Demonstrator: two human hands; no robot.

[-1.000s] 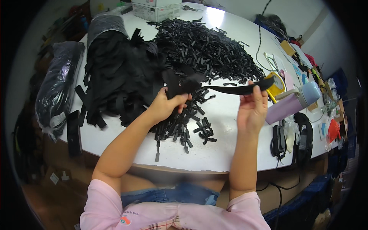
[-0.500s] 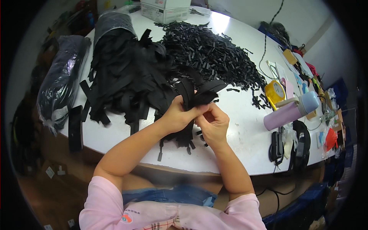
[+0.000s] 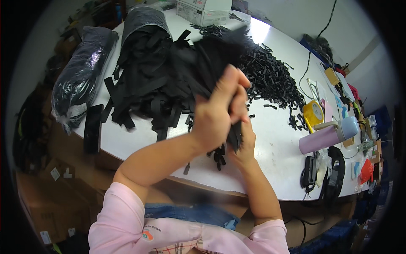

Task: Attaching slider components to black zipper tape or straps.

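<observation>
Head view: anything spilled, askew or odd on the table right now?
A black strap hangs over the table's left edge, and the lilac bottle lies on its side. Both hands, left and right, grip one strap. Nothing looks damaged.

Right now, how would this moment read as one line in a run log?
left hand: raised, gripping black strap | right hand: beneath, on same strap | strap pile: behind hands on white table

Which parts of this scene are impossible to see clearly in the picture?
- Right hand, head view: mostly hidden behind the left hand, so its grip is unclear.
- Black strap: only a short piece shows below the hands.
- Small items at the table's right end: bent by the fisheye rim, too small to identify.
- Cardboard box: cut off by the top edge.
</observation>
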